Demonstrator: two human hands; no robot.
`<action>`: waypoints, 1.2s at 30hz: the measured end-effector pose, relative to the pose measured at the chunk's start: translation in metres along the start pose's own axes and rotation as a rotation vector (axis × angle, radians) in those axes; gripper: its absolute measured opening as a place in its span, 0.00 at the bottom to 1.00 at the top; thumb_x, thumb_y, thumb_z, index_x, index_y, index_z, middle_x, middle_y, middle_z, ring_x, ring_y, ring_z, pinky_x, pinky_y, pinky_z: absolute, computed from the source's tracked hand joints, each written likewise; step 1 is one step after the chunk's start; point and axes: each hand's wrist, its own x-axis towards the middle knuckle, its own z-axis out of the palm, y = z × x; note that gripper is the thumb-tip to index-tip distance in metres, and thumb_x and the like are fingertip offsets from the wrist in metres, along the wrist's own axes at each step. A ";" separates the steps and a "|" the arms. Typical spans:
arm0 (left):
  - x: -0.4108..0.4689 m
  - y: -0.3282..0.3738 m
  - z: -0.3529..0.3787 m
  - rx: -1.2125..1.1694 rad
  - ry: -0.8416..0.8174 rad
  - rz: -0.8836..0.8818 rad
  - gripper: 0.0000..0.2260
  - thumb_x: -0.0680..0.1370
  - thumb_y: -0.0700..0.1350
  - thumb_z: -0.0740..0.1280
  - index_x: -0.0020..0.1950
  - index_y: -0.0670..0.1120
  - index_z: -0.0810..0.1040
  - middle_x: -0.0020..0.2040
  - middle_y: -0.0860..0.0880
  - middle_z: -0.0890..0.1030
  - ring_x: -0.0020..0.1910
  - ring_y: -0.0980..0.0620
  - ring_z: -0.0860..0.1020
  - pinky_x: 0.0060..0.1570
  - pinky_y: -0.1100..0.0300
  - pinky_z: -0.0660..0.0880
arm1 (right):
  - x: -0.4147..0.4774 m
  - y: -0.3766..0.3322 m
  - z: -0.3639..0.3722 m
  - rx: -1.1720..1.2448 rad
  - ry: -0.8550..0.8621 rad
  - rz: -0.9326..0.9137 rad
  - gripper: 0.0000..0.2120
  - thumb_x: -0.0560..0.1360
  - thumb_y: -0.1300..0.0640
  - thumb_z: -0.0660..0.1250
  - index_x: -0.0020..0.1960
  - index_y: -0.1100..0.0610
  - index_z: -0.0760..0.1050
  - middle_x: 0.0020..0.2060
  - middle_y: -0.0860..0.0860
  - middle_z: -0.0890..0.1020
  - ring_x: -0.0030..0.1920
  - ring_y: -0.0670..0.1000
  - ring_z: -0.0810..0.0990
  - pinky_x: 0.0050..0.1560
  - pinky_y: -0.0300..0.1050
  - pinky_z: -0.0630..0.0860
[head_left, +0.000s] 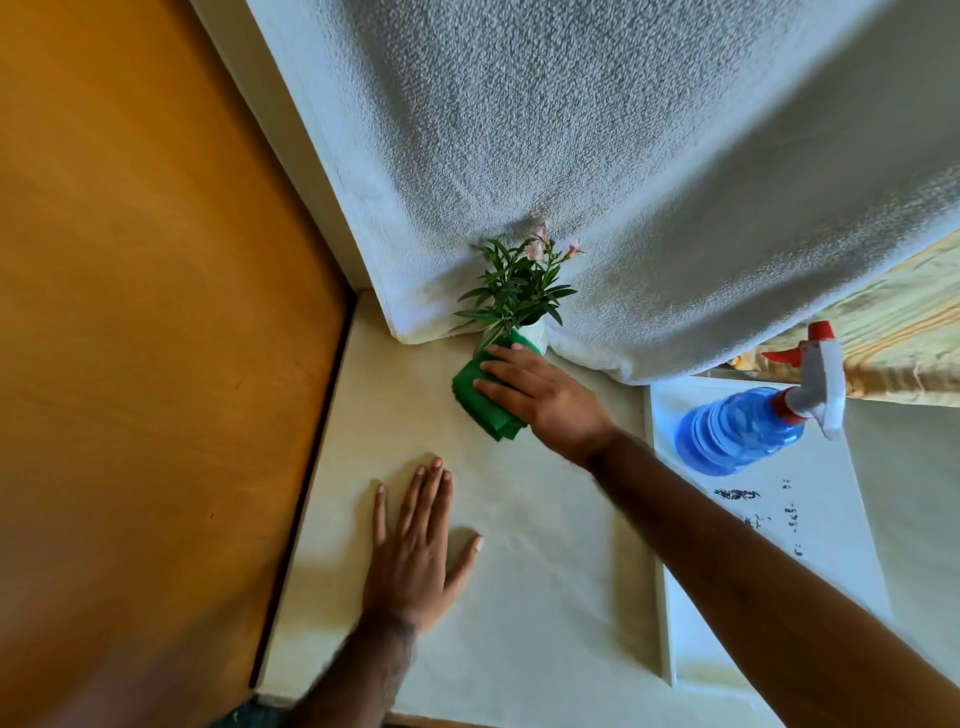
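A folded green cloth (480, 402) lies on the cream ledge (545, 545) just in front of a small white vase (535, 338) of green leaves and pink flowers. My right hand (540, 397) presses flat on the cloth, fingers straight and pointing left, fingertips near the vase base. My left hand (418, 545) rests flat on the ledge nearer to me, fingers spread and straight, holding nothing.
A blue spray bottle (743, 431) with a white and red trigger lies on a white board (831, 545) at the right. A white textured wall (571, 156) rises behind the vase. An orange-brown panel (145, 312) borders the ledge on the left.
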 end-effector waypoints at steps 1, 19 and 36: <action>0.000 0.000 0.000 0.001 0.003 0.004 0.41 0.81 0.68 0.56 0.86 0.44 0.54 0.87 0.46 0.55 0.86 0.47 0.55 0.81 0.30 0.55 | 0.000 0.005 -0.002 -0.012 0.021 0.001 0.15 0.80 0.70 0.66 0.64 0.64 0.82 0.64 0.62 0.83 0.69 0.65 0.78 0.72 0.62 0.72; -0.001 -0.001 0.001 -0.005 0.055 0.030 0.40 0.81 0.66 0.60 0.85 0.42 0.58 0.86 0.44 0.60 0.84 0.45 0.61 0.79 0.28 0.60 | -0.025 0.000 0.017 0.127 -0.076 0.145 0.22 0.73 0.79 0.71 0.64 0.66 0.82 0.64 0.65 0.82 0.69 0.69 0.77 0.70 0.68 0.73; 0.000 -0.002 0.000 -0.027 0.008 0.009 0.39 0.82 0.68 0.54 0.85 0.44 0.56 0.87 0.45 0.58 0.85 0.46 0.59 0.78 0.29 0.61 | -0.029 0.007 0.013 0.130 -0.052 0.182 0.24 0.69 0.81 0.72 0.63 0.66 0.83 0.63 0.65 0.82 0.68 0.68 0.78 0.67 0.69 0.75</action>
